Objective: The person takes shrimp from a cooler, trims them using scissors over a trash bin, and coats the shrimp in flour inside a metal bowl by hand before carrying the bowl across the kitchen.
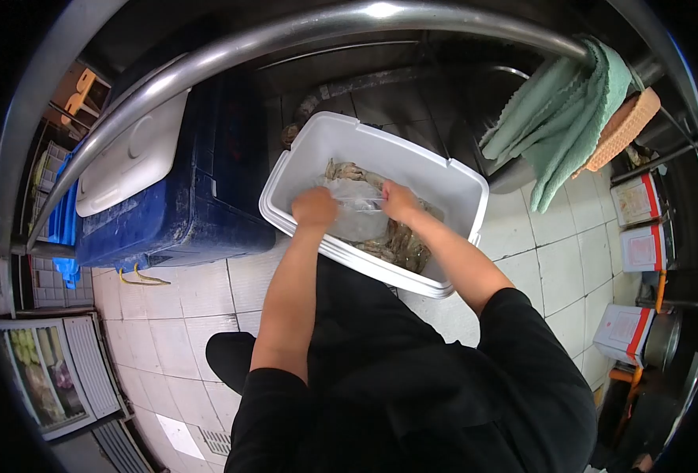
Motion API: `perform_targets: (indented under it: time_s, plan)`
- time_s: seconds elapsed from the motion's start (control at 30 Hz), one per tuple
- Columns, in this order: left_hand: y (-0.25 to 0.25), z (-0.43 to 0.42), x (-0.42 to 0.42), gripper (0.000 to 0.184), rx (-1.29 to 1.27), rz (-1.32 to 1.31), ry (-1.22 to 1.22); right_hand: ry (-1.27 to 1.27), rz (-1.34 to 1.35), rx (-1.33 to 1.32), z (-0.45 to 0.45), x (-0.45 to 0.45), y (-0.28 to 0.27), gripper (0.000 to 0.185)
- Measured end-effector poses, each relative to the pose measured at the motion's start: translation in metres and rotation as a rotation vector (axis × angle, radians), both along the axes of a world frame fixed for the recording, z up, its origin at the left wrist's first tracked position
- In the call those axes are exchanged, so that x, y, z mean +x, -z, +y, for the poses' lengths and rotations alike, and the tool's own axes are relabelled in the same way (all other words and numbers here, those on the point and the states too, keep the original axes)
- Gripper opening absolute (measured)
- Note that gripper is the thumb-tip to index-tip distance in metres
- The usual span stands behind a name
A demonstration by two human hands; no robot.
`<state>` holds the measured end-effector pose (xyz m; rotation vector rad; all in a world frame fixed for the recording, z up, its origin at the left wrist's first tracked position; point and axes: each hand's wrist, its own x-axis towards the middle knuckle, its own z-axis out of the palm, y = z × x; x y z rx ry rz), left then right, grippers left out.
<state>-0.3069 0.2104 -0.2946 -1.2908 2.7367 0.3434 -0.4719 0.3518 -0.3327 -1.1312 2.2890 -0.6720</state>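
A deep white plastic tub [451, 185] stands tilted in front of my legs. Inside it lie greyish-brown raw shrimp [412, 244], as far as I can make out. A clear plastic bag [357, 221] rests over part of them, its edge stretched between my two hands. On its left side my left hand [315, 208] is closed around the plastic. Opposite, my right hand [398, 201] pinches the bag's edge with the fingers together. Both hands are within the tub, below its rim. What the bag holds, if anything, is unclear.
A large blue cooler [223, 173] with a white lid [140, 158] stands left of the tub. A curved metal rail [380, 11] crosses overhead, with a green towel [565, 118] and an orange cloth [621, 134] at its right. Red-and-white boxes [636, 197] line the right side.
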Motion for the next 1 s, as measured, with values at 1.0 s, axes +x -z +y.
perform_targets:
  time_s: [1.0]
  plan:
    - [-0.018, -0.039, 0.029, 0.041, 0.03, -0.11, 0.132, -0.268, -0.256, 0.565, 0.028, -0.001, 0.026, 0.043]
